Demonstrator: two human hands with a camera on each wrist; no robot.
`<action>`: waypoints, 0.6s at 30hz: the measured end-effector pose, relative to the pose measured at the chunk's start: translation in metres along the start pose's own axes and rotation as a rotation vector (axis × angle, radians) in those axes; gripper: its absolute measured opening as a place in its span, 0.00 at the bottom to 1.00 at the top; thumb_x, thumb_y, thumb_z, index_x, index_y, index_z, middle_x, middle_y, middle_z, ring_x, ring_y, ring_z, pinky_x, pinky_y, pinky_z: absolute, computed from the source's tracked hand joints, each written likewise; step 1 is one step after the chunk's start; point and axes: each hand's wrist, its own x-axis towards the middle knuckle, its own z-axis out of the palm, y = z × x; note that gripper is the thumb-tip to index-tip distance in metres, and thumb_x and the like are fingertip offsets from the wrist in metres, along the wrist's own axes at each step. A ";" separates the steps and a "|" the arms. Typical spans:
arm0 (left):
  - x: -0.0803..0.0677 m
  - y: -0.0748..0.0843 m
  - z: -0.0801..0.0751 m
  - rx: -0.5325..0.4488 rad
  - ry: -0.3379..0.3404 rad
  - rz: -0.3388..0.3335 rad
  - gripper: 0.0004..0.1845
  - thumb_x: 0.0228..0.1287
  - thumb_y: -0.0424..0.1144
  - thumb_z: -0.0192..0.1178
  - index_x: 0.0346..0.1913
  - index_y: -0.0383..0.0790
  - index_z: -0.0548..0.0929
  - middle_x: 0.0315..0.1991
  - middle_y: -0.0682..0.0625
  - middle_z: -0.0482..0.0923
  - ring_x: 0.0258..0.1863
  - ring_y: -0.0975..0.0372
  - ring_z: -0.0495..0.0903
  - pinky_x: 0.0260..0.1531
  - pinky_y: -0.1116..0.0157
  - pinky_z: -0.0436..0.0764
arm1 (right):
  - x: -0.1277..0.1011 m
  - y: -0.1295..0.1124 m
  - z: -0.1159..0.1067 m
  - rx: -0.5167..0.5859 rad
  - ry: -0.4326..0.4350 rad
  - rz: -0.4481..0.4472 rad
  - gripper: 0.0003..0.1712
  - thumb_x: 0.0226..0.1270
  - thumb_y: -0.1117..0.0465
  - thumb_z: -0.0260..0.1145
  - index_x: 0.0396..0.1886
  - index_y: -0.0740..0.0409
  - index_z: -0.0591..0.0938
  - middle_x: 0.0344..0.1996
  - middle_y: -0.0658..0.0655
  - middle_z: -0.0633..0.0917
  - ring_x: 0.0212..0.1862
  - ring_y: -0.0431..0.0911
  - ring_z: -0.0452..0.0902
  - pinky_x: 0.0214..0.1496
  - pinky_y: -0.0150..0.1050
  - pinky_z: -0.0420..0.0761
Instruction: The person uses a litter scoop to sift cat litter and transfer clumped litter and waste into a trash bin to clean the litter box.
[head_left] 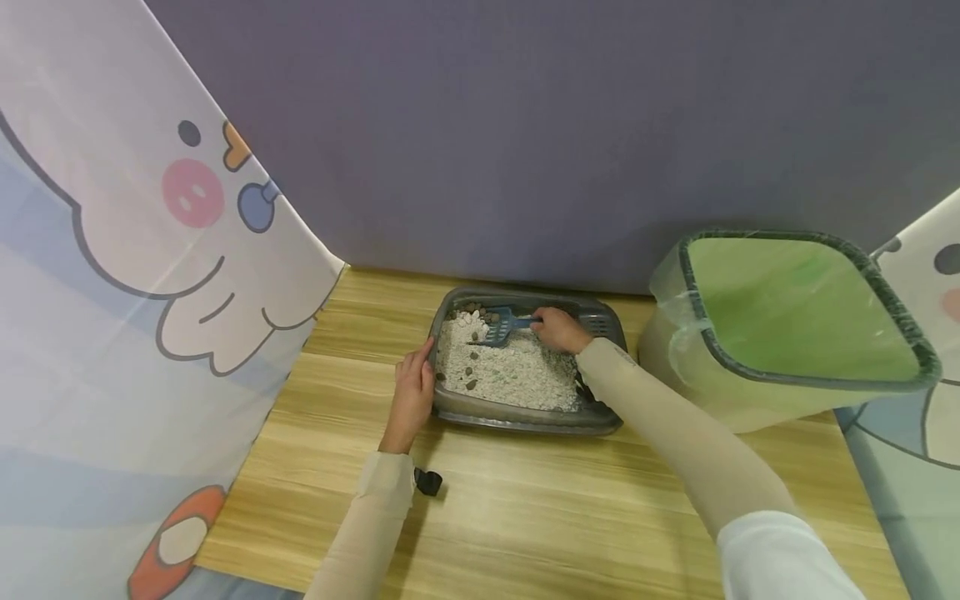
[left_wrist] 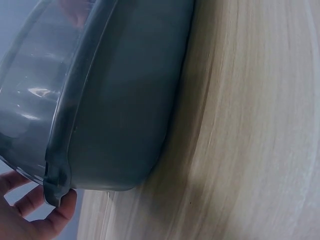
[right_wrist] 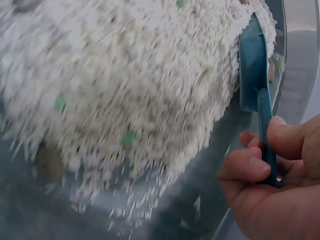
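Observation:
A grey litter box (head_left: 517, 421) holds pale litter (head_left: 525, 375) with several brown clumps (head_left: 471, 384) toward its left side. My right hand (head_left: 559, 329) grips the handle of a blue slotted litter scoop (head_left: 498, 329). The scoop's head is in the litter near the back wall; in the right wrist view the scoop (right_wrist: 253, 65) has its tip against the litter, with thumb and fingers curled around the handle. At the box's left end, my left hand (head_left: 414, 385) holds the rim, its thumb and fingers (left_wrist: 62, 212) on either side of the edge in the left wrist view.
To the right of the box stands a tall bin (head_left: 802, 317) with a clear liner folded over its dark rim. A small black object (head_left: 428, 482) lies by the left wrist on the wooden table (head_left: 525, 508). A grey-purple wall (head_left: 487, 150) rises behind the box.

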 end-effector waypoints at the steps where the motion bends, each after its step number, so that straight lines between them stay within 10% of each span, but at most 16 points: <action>1: 0.000 0.001 0.001 -0.005 -0.002 0.000 0.22 0.75 0.33 0.41 0.69 0.40 0.67 0.54 0.39 0.71 0.45 0.47 0.65 0.44 0.49 0.67 | 0.001 -0.001 0.002 0.010 -0.006 -0.011 0.25 0.76 0.57 0.48 0.69 0.60 0.64 0.28 0.57 0.81 0.17 0.38 0.60 0.27 0.39 0.67; 5: 0.000 0.002 0.003 -0.007 0.004 0.003 0.22 0.73 0.31 0.43 0.68 0.39 0.67 0.53 0.39 0.71 0.45 0.47 0.65 0.44 0.49 0.66 | 0.003 -0.006 0.007 0.072 -0.015 -0.054 0.25 0.76 0.60 0.49 0.69 0.59 0.64 0.15 0.59 0.75 0.10 0.40 0.51 0.17 0.37 0.62; 12: -0.001 0.003 0.001 0.001 0.007 -0.005 0.22 0.75 0.34 0.41 0.69 0.42 0.67 0.53 0.40 0.72 0.43 0.48 0.65 0.43 0.50 0.67 | 0.002 -0.010 0.015 0.063 0.027 -0.159 0.21 0.75 0.63 0.51 0.64 0.59 0.70 0.55 0.64 0.74 0.28 0.44 0.65 0.33 0.41 0.67; 18: -0.001 0.001 0.001 0.016 -0.005 -0.025 0.22 0.76 0.36 0.39 0.69 0.44 0.66 0.55 0.40 0.71 0.45 0.48 0.65 0.44 0.50 0.67 | 0.000 -0.010 0.022 0.064 -0.027 -0.206 0.19 0.75 0.63 0.51 0.63 0.59 0.70 0.53 0.62 0.74 0.24 0.45 0.62 0.33 0.42 0.67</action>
